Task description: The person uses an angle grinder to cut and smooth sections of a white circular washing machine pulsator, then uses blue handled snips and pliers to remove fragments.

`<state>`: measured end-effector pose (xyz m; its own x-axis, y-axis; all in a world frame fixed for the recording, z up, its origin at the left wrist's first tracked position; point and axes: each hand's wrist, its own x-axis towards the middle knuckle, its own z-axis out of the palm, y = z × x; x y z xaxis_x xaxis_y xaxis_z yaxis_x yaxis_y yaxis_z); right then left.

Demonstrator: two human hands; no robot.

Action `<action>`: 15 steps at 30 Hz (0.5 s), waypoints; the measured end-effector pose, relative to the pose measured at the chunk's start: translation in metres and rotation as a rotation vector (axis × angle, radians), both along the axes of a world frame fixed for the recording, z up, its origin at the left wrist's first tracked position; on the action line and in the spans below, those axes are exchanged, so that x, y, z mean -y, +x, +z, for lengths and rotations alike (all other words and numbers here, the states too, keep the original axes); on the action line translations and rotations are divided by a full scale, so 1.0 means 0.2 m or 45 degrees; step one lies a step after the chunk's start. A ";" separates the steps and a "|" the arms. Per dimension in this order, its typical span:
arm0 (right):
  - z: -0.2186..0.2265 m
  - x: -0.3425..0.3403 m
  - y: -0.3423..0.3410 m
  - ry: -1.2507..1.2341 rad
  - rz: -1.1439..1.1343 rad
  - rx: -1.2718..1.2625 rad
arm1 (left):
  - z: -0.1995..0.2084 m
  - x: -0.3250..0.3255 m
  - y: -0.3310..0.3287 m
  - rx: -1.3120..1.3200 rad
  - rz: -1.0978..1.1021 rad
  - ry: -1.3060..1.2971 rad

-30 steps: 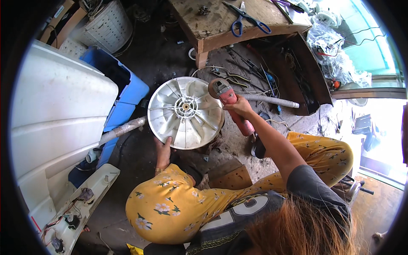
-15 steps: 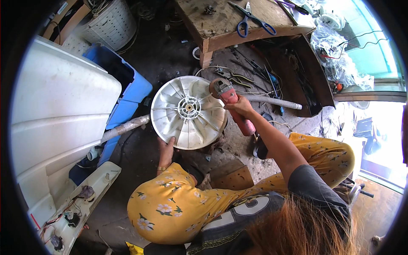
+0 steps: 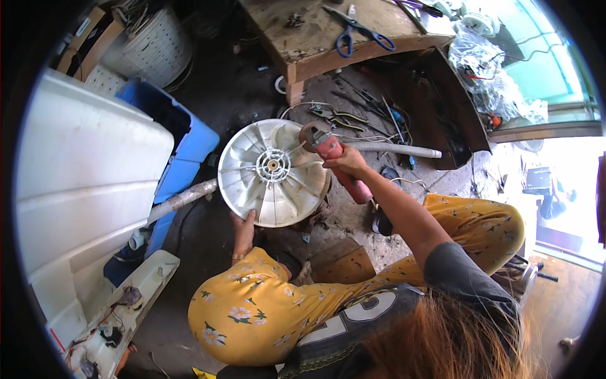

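A round white plastic washing-machine pulsator [image 3: 249,197], ribbed and with a small brass-coloured hub at its centre, faces up in front of me. My left hand [image 3: 243,230] grips its near-left rim, thumb on top and the other fingers hidden underneath. In my right hand [image 3: 348,162] is a red angle grinder [image 3: 327,148], held around its body. The grinder's head and disc are over the pulsator's right rim; I cannot tell whether the disc touches the plastic. What supports the pulsator from below is mostly hidden.
Large white panels [image 3: 95,164] and a blue bin [image 3: 189,145] stand to the left. A grey hose [image 3: 398,149] lies right of the pulsator. Pliers [image 3: 341,119] and other tools lie beyond, near a wooden table [image 3: 278,38] holding blue-handled scissors [image 3: 360,31] and a rusty metal tray [image 3: 442,114].
The whole view has shifted slightly. The grinder stays at the pulsator's right rim, and my left hand keeps its grip on the near-left edge.
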<state>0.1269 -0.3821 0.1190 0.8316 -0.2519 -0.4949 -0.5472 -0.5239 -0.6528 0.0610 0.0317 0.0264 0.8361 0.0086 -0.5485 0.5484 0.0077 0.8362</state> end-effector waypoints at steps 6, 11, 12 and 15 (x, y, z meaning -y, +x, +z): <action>0.08 -0.13 0.00 -0.012 0.041 -0.096 | 0.12 -0.08 -0.03 -0.017 0.011 -0.030; 0.06 -0.02 -0.02 -0.056 0.055 -0.104 | 0.17 0.03 0.01 -0.119 -0.058 -0.050; 0.06 0.00 -0.02 -0.089 0.055 -0.119 | 0.17 0.06 0.01 -0.131 -0.044 -0.088; 0.15 -0.13 0.03 -0.120 0.139 -0.108 | 0.08 -0.11 -0.01 0.016 0.001 0.005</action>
<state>0.1328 -0.3558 0.1491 0.8128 -0.2108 -0.5431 -0.5348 -0.6397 -0.5520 0.0584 0.0546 0.0426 0.8431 0.0110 -0.5376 0.5376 0.0048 0.8432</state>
